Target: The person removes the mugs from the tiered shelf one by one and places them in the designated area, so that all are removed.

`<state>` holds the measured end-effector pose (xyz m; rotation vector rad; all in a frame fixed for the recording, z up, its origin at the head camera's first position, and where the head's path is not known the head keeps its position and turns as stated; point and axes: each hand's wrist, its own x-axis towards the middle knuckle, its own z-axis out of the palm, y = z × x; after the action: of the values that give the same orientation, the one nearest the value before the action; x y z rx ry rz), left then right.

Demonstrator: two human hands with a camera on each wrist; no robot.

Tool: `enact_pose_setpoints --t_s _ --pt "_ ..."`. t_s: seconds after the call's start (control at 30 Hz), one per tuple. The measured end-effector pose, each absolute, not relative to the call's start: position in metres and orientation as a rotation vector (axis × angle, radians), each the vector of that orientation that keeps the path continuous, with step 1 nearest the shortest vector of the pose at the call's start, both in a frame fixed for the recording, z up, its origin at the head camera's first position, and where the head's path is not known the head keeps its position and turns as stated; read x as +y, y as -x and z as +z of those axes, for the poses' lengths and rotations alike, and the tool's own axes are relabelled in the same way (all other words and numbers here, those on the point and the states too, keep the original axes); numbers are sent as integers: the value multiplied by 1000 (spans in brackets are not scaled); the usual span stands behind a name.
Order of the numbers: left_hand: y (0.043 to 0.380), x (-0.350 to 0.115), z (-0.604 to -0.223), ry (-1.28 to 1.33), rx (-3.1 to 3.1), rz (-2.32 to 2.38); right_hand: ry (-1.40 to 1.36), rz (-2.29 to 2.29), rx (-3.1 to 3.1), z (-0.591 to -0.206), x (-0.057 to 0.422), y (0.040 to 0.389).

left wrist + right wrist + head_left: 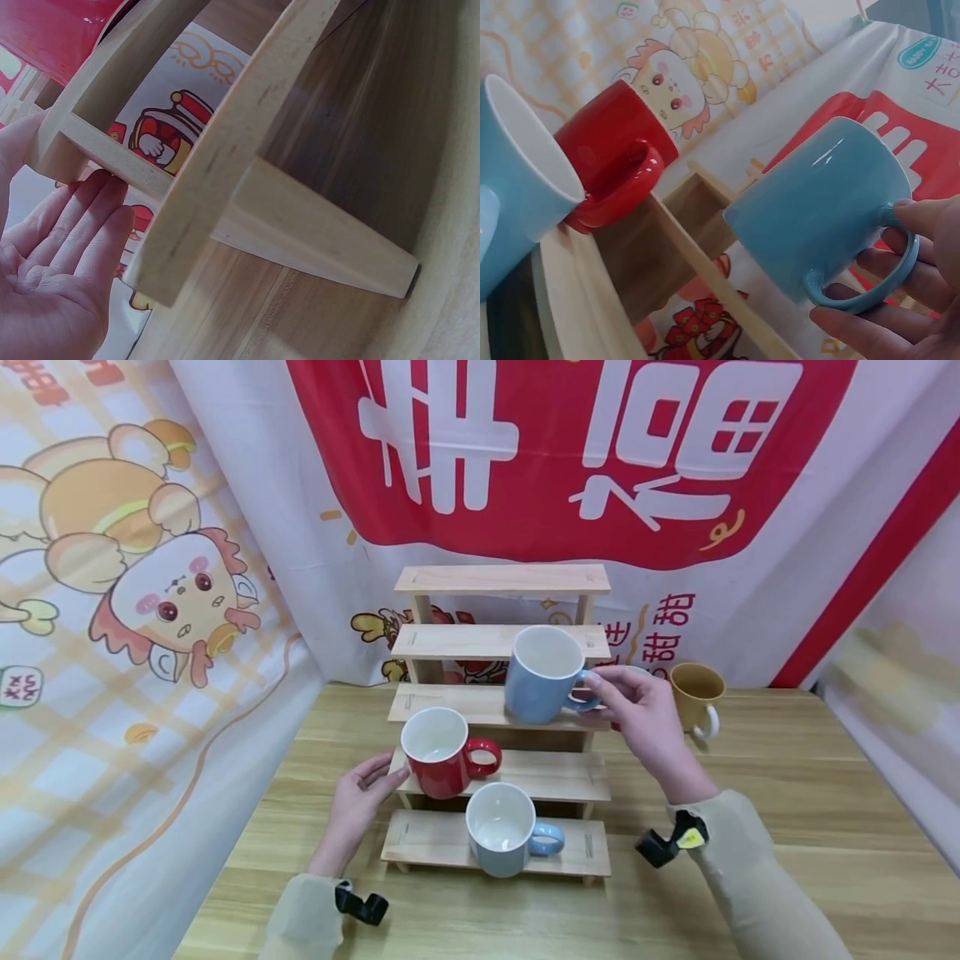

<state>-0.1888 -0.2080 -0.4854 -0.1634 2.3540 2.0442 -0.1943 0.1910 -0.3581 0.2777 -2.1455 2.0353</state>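
My right hand (637, 710) pinches the handle of a light blue mug (542, 677) at the third tier of a wooden stepped stand (555, 774). In the right wrist view, thumb and fingers close round the handle of that blue mug (825, 202); whether its base touches the board cannot be told. My left hand (360, 802) holds the left end of the second tier, thumb above and fingers beneath the board (64, 146). Close by on that tier stands a red mug (442, 764), handle to the right. Another light blue mug (501, 831) stands upright on the lowest tier.
A mustard-brown mug (693, 697) with a pale handle stands on the wood-grain table (780, 810), right of the stand. Part of another pale rim shows behind my right hand. Printed cloth (315, 527) hangs behind and at the sides.
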Motion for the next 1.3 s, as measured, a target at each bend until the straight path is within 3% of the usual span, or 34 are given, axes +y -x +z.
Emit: enact_pose_setpoints --t_s 0.43,1.3 --pt "189 -208 -485 147 2330 2069 -75 1866 -2183 -335 245 167" --pt "190 -207 -485 165 2365 2053 215 1914 -1859 -359 365 132"
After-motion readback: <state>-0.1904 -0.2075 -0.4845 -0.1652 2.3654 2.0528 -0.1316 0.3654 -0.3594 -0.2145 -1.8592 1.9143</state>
